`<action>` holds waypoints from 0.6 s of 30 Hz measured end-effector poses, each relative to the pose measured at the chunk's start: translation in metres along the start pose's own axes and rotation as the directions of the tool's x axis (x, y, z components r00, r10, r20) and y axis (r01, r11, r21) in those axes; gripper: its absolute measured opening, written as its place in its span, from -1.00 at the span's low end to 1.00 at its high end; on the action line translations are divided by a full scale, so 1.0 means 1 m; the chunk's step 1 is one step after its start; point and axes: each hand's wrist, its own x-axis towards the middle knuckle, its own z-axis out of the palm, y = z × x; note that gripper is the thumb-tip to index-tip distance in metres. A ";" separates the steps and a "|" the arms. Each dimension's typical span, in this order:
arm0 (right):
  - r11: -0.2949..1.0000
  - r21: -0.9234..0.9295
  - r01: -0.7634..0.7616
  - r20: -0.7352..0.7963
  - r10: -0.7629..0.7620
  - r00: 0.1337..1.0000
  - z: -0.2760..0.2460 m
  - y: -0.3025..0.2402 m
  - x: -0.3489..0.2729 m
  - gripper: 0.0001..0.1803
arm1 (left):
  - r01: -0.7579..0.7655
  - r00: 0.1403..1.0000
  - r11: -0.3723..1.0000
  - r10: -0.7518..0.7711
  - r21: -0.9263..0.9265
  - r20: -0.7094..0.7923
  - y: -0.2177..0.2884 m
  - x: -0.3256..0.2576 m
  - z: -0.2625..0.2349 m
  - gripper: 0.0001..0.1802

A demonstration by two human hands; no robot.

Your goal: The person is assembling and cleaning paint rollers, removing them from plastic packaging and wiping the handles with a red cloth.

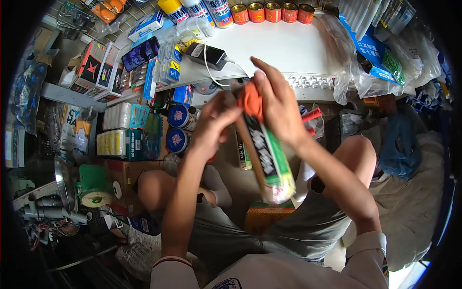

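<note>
A spray can point(269, 159) with green, black and white sides hangs tilted in front of me, its bottom end toward my lap. A crumpled orange-red cloth point(250, 99) covers its upper end. My right hand point(280, 108) presses the cloth against the can from the right, with the index finger sticking up. My left hand point(214, 126) is curled at the can's upper left side, blurred by motion; its fingertips are partly hidden, so its grip does not show clearly. Another green and black can point(244, 153) stands on the floor behind the held one.
A white shelf point(284, 50) ahead carries several small orange tins point(273, 13), spray cans point(219, 12), a black power adapter point(206, 56) and a phone point(140, 54). Blue-lidded tubs point(177, 140) stand left. An orange-brown box point(267, 216) lies between my legs; a green scale point(94, 185) stands left.
</note>
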 end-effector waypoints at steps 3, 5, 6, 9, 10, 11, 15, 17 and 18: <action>0.928 0.211 -0.307 0.151 0.279 0.948 -0.002 0.000 0.026 -0.40 | -0.067 0.997 0.998 0.067 -0.003 0.031 -0.005 -0.005 0.016 -0.55; 0.992 0.007 -0.126 0.384 0.114 0.917 0.001 -0.004 0.025 -0.27 | -0.136 0.983 0.986 0.122 -0.099 -0.134 -0.003 -0.001 0.009 -0.54; 0.991 -0.045 -0.124 0.395 0.132 0.909 0.003 -0.005 0.022 -0.26 | -0.083 0.987 0.991 0.068 -0.101 -0.146 -0.001 0.002 -0.003 -0.52; 0.988 -0.134 -0.072 0.467 0.127 0.875 -0.001 -0.014 0.019 -0.33 | -0.107 0.972 0.987 0.078 -0.119 -0.221 -0.001 0.005 -0.026 -0.60; 0.981 -0.180 -0.072 0.506 0.155 0.848 0.000 -0.020 0.013 -0.37 | -0.118 0.936 0.989 0.079 -0.093 -0.342 0.000 0.005 -0.037 -0.62; 0.968 -0.248 0.039 0.532 0.102 0.840 -0.002 -0.015 0.003 -0.46 | -0.128 0.889 0.989 0.083 -0.072 -0.450 0.001 0.007 -0.046 -0.63; 0.948 -0.259 0.186 0.564 -0.008 0.826 -0.010 -0.004 -0.022 -0.49 | -0.120 0.913 0.987 0.066 -0.111 -0.402 -0.005 0.008 -0.077 -0.69; 0.931 -0.281 0.235 0.563 -0.038 0.825 -0.013 -0.001 -0.029 -0.49 | -0.122 0.920 0.988 0.078 -0.092 -0.383 -0.003 0.001 -0.058 -0.64; 0.936 -0.269 0.225 0.527 -0.052 0.848 -0.013 0.000 -0.033 -0.47 | -0.130 0.956 0.991 0.114 -0.043 -0.272 0.001 -0.005 -0.049 -0.59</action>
